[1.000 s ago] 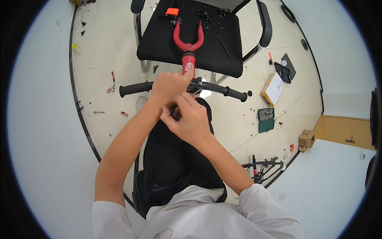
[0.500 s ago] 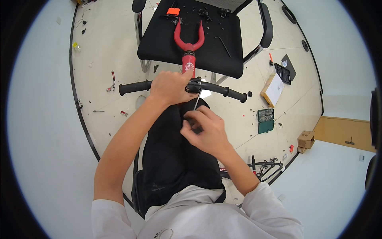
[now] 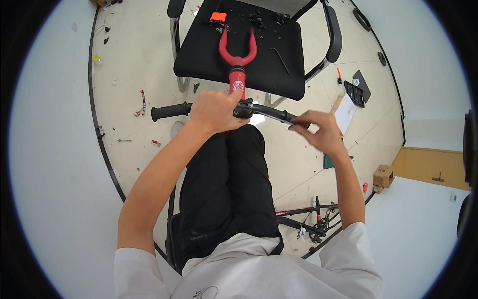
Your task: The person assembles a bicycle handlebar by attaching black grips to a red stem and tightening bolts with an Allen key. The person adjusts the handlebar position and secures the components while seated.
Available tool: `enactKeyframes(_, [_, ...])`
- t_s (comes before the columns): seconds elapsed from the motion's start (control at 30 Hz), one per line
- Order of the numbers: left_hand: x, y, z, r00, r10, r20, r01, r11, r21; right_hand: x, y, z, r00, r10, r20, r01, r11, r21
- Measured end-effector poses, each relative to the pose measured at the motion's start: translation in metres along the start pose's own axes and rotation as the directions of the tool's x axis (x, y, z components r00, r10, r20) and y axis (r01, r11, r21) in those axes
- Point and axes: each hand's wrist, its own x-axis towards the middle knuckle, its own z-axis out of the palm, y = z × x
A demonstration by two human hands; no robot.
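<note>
A red bicycle fork [image 3: 237,79] lies with its prongs on a black chair seat, its steerer end toward me. At that end a black stem clamp [image 3: 243,108] holds a black handlebar [image 3: 172,110] running crosswise above my knees. My left hand [image 3: 214,110] is closed around the stem and bar at the middle, thumb against the red tube. My right hand [image 3: 321,130] pinches the far end of a thin metal hex key [image 3: 273,117]. The key stretches from the clamp along the bar's right half; whether its tip sits in a bolt is hidden.
On the chair seat [image 3: 204,55] lie another hex key [image 3: 280,61], an orange piece [image 3: 218,17] and several small dark parts. A bicycle frame [image 3: 318,219] rests on the floor at lower right. A white-topped box [image 3: 344,113] and a black tool case [image 3: 354,93] are farther right.
My right hand has swung outward to the right with the hex key, from above my knees to beside the bar's right end. My left hand keeps its hold.
</note>
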Motion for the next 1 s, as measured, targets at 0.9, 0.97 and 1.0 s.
enactKeyframes(0.9, [0.0, 0.005, -0.002, 0.996, -0.066, 0.057, 0.067, 0.998, -0.012, 0.117, -0.006, 0.019, 0.984, 0.18, -0.001, -0.179, 0.977, 0.114])
enactKeyframes(0.97, [0.0, 0.007, -0.002, 0.992, -0.082, 0.095, 0.082, 0.997, 0.009, 0.115, -0.012, 0.026, 0.928, 0.37, 0.049, -0.369, 0.891, 0.263])
enactKeyframes(1.0, [0.0, 0.007, -0.003, 0.991, -0.085, 0.106, 0.085, 0.996, 0.003, 0.12, -0.016, 0.027, 0.914, 0.398, 0.078, -0.405, 0.884, 0.233])
